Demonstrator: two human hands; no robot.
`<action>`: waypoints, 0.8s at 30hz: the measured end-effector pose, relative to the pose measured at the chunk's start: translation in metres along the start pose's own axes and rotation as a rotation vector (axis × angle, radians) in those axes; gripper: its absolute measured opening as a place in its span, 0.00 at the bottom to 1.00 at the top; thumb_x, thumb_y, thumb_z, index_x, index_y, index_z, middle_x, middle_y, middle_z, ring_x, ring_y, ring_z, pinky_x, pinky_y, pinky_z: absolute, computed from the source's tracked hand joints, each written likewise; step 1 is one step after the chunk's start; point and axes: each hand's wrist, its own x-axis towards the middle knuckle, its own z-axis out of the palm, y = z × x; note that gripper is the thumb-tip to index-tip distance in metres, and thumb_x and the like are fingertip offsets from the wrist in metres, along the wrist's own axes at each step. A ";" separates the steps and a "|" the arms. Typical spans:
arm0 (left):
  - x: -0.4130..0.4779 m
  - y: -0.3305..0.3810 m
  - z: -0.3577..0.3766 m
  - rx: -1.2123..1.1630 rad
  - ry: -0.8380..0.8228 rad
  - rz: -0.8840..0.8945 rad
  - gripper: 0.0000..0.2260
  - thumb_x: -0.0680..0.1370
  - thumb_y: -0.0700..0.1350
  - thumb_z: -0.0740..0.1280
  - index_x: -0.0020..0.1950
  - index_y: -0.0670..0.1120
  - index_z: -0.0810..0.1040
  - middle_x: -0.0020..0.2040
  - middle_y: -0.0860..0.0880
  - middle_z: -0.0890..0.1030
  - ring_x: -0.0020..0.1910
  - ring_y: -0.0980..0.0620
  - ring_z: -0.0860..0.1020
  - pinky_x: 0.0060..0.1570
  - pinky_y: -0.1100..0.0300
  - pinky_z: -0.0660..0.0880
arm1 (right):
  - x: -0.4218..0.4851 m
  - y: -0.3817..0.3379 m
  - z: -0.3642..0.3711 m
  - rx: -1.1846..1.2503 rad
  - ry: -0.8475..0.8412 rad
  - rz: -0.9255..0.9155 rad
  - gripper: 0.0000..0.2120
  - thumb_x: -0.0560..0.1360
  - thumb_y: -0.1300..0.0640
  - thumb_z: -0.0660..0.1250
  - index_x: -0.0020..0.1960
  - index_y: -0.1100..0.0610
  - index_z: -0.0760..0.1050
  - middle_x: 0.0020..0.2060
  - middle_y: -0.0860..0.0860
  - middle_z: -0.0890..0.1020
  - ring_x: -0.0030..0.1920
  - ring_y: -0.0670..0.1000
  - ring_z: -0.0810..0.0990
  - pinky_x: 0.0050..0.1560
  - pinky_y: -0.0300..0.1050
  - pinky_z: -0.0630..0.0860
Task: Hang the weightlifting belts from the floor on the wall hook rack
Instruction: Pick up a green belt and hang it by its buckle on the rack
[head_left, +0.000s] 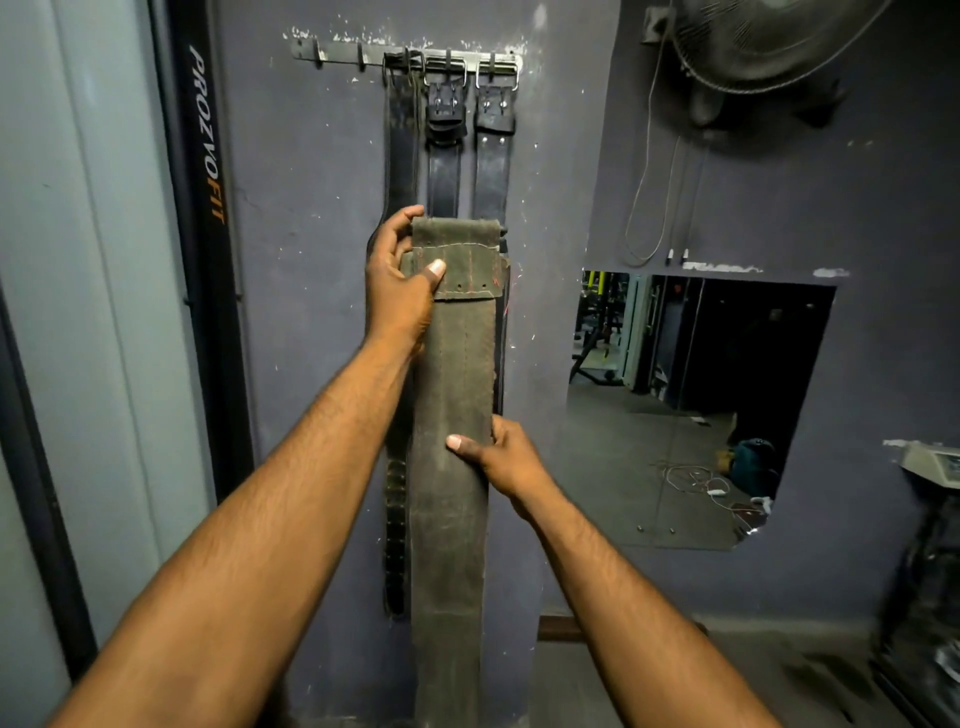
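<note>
Right hand (506, 460) grips belt (457, 415); left hand (400, 280) above.

- A long olive-green canvas belt (457, 467), worn and stitched in red, is held upright in front of the wall, its folded top end below the rack.
- A metal wall hook rack (405, 56) is fixed high on the grey wall.
- Three black leather belts (447, 156) are hung side by side from its right-hand hooks, two by silver buckles.

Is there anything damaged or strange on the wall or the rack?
Yes. The paint is chipped white around the hook rack. The mirror has a broken, jagged lower right corner. The three hung belts crowd the right hooks; the left hooks are bare.
</note>
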 end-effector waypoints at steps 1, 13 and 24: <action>0.001 0.001 0.002 0.006 -0.008 0.015 0.27 0.73 0.27 0.64 0.68 0.50 0.74 0.60 0.46 0.80 0.57 0.52 0.81 0.48 0.60 0.81 | -0.001 0.001 0.001 0.018 0.009 -0.007 0.10 0.75 0.57 0.74 0.55 0.51 0.78 0.55 0.50 0.84 0.57 0.52 0.84 0.62 0.51 0.80; 0.030 0.024 0.005 0.007 0.036 0.048 0.29 0.72 0.26 0.64 0.67 0.51 0.75 0.62 0.44 0.80 0.59 0.47 0.81 0.49 0.60 0.81 | -0.025 0.029 0.010 -0.018 -0.228 0.115 0.16 0.75 0.59 0.74 0.62 0.57 0.78 0.58 0.52 0.84 0.58 0.48 0.83 0.59 0.43 0.80; 0.031 0.037 0.002 -0.020 -0.071 0.000 0.28 0.73 0.26 0.63 0.68 0.50 0.75 0.63 0.43 0.79 0.56 0.49 0.80 0.49 0.56 0.82 | 0.015 -0.078 -0.016 0.263 -0.125 -0.077 0.10 0.80 0.48 0.66 0.56 0.53 0.76 0.51 0.50 0.82 0.48 0.47 0.82 0.44 0.40 0.78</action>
